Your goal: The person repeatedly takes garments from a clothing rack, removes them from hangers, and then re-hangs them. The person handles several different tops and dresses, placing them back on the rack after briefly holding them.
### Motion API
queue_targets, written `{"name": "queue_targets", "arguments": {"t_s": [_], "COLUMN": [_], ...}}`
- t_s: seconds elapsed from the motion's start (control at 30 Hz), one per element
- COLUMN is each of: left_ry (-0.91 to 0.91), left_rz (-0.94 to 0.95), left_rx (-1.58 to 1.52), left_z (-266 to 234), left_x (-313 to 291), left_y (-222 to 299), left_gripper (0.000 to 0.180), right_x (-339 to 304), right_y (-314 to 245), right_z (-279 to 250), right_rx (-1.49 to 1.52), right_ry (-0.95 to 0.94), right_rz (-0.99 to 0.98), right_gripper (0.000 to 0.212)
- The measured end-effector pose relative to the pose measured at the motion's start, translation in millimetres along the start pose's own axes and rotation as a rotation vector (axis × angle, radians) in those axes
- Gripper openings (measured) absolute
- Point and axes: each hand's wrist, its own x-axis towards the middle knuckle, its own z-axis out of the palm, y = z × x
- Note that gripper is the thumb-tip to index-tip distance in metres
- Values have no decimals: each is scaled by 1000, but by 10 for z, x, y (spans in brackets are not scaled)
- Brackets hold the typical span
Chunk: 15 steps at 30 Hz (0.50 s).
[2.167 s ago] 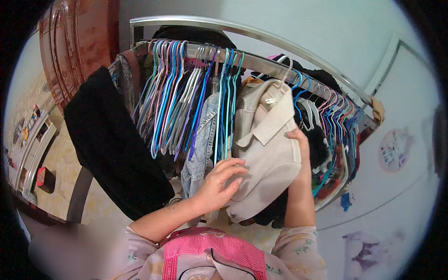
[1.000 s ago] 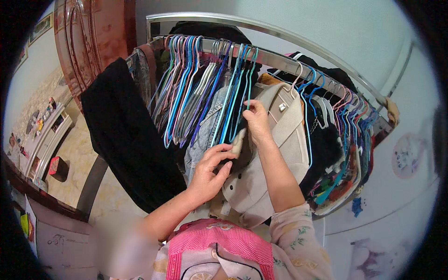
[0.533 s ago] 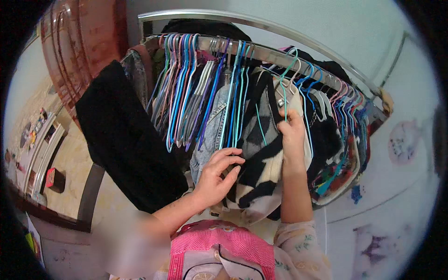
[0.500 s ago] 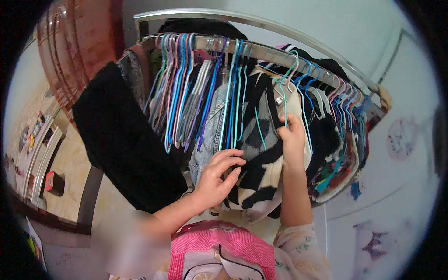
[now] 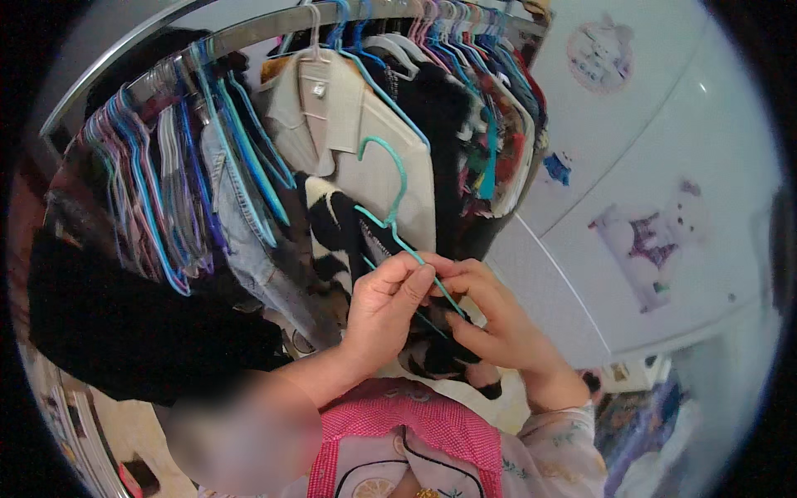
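A teal clothes hanger point(image 5: 401, 178) is off the rail in front of me, its hook pointing up. From it hangs a black, cream and grey patterned knit garment point(image 5: 330, 220), bunched below and partly hidden by my hands. My left hand point(image 5: 386, 303) is closed, thumb and fingers pinching the hanger's sloping arm. Touching it, my right hand point(image 5: 502, 319) is closed round the lower end of the same arm, close to the dark cloth. Just behind the hook hangs a cream collared jacket point(image 5: 390, 124) on a pale pink hanger point(image 5: 315, 29).
A metal clothes rail point(image 5: 257, 29) curves across the top. Several coloured hangers point(image 5: 137, 158) and a denim garment point(image 5: 249, 257) crowd its left; more clothes point(image 5: 498, 116) hang right. Black cloth point(image 5: 149, 315) droops at lower left. A pale panel with bear stickers point(image 5: 656, 241) stands at right.
The teal hanger with the patterned garment has come off the rail and nearer to me. My left hand, earlier resting by the garment, now grips the hanger. The view has shifted right.
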Motion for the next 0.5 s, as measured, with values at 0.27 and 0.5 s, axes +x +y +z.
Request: {"name": "queue_targets", "arguments": {"t_s": [0.27, 0.5], "left_ry": [-194, -401], "left_rz": [-107, -199], "left_rx": [-301, -342], "left_z": [1058, 2152], "left_x": [-439, -1096], "left_y": [-198, -443], "left_gripper": [20, 19], "right_x": [-1574, -2931], "right_y": [-1146, -2269], "right_z": [-1625, -1910], "right_rx": [-342, -691], "right_ry": [1037, 903], "right_rz": [-356, -424], "right_gripper": [29, 37]}}
